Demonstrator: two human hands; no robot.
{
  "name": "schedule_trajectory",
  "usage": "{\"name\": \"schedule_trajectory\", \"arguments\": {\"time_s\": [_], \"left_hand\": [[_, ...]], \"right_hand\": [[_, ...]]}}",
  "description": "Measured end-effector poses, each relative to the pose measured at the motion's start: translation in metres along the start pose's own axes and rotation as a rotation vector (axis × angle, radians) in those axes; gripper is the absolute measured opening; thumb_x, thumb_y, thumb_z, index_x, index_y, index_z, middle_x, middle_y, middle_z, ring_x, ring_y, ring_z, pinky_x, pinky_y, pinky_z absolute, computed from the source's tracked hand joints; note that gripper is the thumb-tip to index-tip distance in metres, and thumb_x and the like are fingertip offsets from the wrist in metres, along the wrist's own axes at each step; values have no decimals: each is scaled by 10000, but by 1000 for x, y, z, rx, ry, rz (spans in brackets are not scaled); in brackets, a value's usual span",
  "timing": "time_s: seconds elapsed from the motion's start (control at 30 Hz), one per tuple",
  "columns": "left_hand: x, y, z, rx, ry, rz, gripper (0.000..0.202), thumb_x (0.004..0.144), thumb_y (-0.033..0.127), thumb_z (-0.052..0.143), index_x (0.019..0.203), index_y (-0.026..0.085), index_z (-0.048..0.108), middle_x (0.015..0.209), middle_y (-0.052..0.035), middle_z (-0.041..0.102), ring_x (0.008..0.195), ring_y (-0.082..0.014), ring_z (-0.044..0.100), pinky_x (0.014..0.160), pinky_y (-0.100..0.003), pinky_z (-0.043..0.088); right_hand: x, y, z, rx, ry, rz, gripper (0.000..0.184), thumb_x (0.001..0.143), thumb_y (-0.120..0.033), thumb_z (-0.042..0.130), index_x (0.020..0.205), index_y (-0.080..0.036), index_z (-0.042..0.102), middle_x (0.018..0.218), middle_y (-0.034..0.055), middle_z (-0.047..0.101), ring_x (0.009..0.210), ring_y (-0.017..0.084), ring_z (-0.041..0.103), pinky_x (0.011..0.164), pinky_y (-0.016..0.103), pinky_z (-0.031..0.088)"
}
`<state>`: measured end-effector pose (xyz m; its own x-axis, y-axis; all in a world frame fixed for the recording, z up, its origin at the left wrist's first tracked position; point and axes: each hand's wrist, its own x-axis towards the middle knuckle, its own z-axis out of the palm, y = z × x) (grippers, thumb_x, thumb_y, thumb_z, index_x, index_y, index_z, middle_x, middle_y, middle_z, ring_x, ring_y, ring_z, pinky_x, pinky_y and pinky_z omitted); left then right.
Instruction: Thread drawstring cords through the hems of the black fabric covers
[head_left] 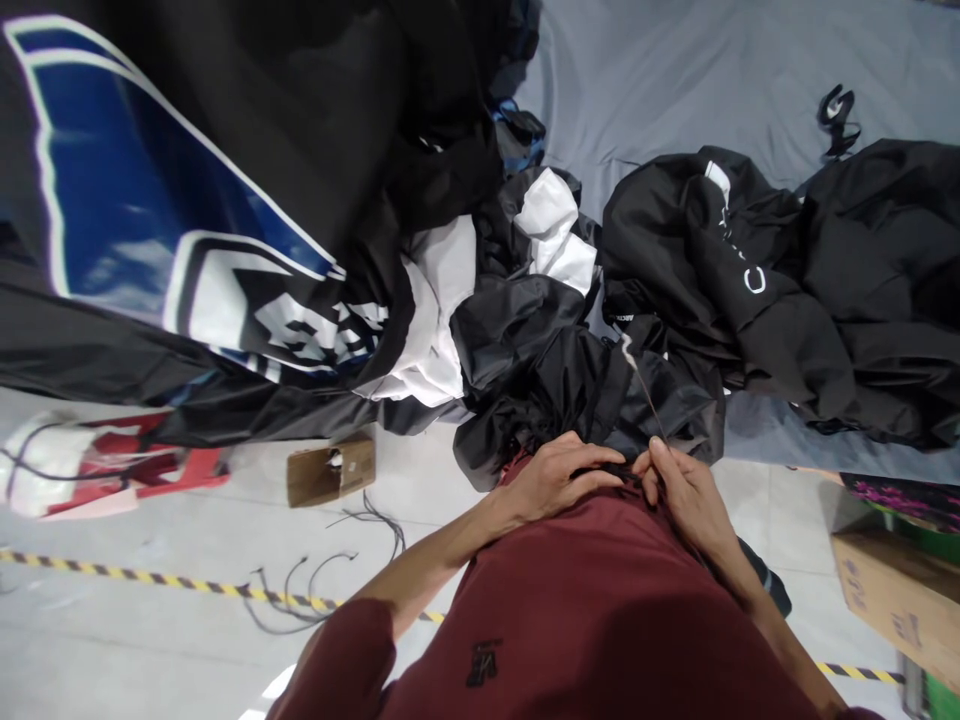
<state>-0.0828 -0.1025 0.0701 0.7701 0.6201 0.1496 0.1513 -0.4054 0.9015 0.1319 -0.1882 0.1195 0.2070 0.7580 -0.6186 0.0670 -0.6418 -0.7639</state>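
Black fabric (592, 385) lies bunched in front of my body, at the table's front edge. My left hand (559, 475) is closed at the near edge of this fabric, thumb and fingers pinched on it. Beside it, my right hand (679, 485) grips the lower end of a thin rod (646, 390). The rod slants up and left over the fabric, with a whitish, twisted-looking tip; its exact kind is unclear. Both hands are close together near the waist of my maroon shirt.
Black printed fabric (247, 130) with a blue panel hangs over the left. More black fabric (720, 260) with white lettering lies right on the grey table cover (720, 90), with a black strap (838, 118) behind. Floor: small carton (330, 470), cables (300, 590), large carton (900, 600).
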Motion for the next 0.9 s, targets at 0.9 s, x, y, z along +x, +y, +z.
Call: {"name": "schedule_trajectory", "arguments": {"time_s": [0.9], "left_hand": [[-4, 5, -7, -30, -68, 57, 561, 1072, 415, 673, 1585, 243, 524, 1273, -104, 787, 1108, -205, 732, 1020, -360, 582]], "right_hand": [[-16, -7, 9, 27, -79, -31, 667, 935, -826, 611, 655, -221, 591, 552, -24, 479, 552, 132, 408, 559, 280, 344]]}}
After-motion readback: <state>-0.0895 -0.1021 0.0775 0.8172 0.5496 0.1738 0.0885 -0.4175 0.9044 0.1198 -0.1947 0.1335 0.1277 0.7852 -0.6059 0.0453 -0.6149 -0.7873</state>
